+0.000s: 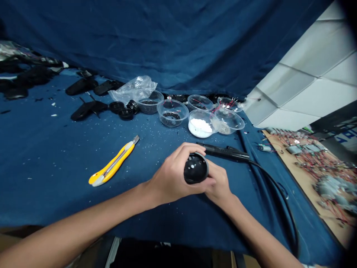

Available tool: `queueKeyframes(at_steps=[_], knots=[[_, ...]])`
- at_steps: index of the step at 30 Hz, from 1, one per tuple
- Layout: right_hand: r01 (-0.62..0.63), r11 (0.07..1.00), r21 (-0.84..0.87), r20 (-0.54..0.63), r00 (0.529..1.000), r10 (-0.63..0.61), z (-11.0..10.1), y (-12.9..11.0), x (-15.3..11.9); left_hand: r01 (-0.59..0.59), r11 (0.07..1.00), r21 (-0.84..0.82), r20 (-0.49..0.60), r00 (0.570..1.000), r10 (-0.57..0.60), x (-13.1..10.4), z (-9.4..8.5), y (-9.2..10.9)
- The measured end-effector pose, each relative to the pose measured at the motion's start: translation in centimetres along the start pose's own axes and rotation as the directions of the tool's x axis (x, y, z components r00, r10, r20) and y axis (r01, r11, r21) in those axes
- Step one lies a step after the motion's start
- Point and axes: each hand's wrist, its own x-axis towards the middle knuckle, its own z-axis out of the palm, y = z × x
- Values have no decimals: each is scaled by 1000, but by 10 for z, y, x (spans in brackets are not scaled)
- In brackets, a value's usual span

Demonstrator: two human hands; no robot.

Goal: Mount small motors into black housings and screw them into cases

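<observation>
My left hand point(174, 169) is wrapped round a round black plastic housing point(195, 169), whose hollow end faces up toward me and shows small pale spots inside. On its far right side, my right hand point(219, 182) presses against the same housing, fingers closed and partly hidden behind it. Just beyond my hands lies a black corded handheld tool point(225, 152), its cable running off to the right. A yellow utility knife point(114, 163) rests on the blue cloth to the left, with its tip pointing away.
Several clear plastic tubs point(173, 113) of small parts stand at the back, one holding white bits point(200, 127). Black plastic pieces point(86, 109) and a clear bag point(136, 87) lie back left. Wired motors point(309, 149) cover a board at right. A blue curtain point(156, 41) hangs behind.
</observation>
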Motion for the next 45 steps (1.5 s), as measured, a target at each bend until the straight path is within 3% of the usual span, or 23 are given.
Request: queueKeyframes(at_steps=[5, 31, 42, 45], knots=[[-1, 1000, 13, 61, 998, 1, -3, -6, 0, 9, 1000, 6, 23, 1000, -9, 1, -4, 5], [-66, 987, 149, 85, 995, 54, -5, -8, 0, 92, 978, -185, 225, 973, -49, 5, -12, 4], [-30, 997, 67, 26, 999, 28, 0, -7, 1, 34, 992, -120, 118, 993, -20, 4, -8, 1], [-15, 991, 132, 40, 999, 10, -3, -12, 4, 45, 990, -136, 157, 987, -23, 5, -9, 6]])
